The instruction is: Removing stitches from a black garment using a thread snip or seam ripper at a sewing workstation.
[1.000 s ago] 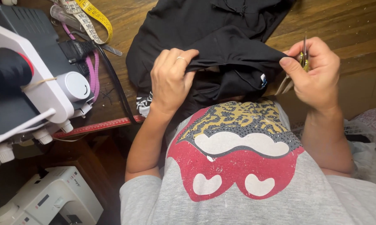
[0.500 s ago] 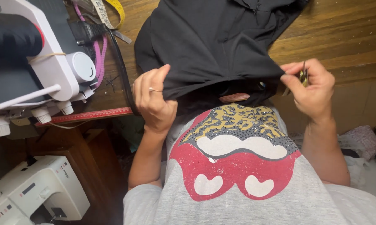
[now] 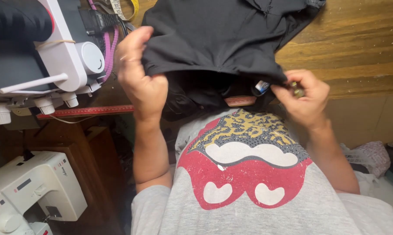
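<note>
With the black garment (image 3: 222,39) spread on the wooden table (image 3: 349,48), its hem is best kept taut between the pinching left hand (image 3: 140,76) and the right hand (image 3: 303,98), closed on hem and a small metal tool (image 3: 297,89).

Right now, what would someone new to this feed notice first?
Probably the black garment stretched taut across the wooden table, its near edge pinched by the left hand and the right hand. Next, the white machine at upper left, and a second white sewing machine lower left.
</note>
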